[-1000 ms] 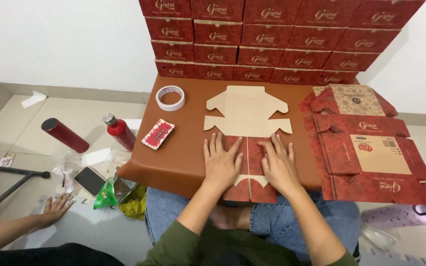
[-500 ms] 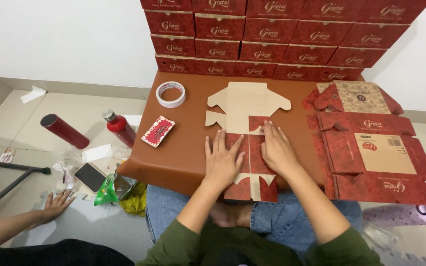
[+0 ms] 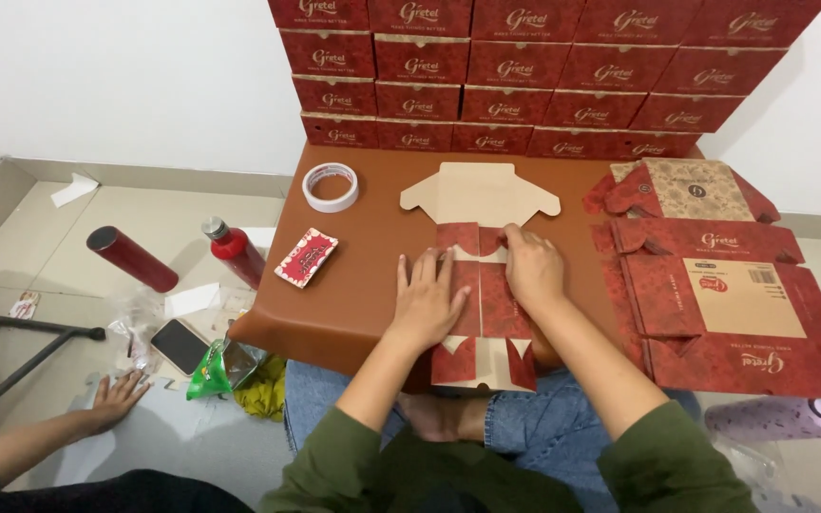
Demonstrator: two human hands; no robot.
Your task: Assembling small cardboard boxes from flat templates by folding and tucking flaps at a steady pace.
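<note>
On the brown tabletop [image 3: 363,285], just right of the tape roll [image 3: 331,187], a flat red carton blank [image 3: 480,285] is lying partly folded. Both hands are pressing it flat: left hand [image 3: 427,302] with fingers spread open, right hand [image 3: 533,269] with fingers curled over a folded flap, gripping nothing.

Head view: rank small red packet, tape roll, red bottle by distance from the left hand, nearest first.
From the left hand:
1. Small red packet, on the table just to its left.
2. Tape roll, farther back on the table.
3. Red bottle, off the table's left edge.
</note>
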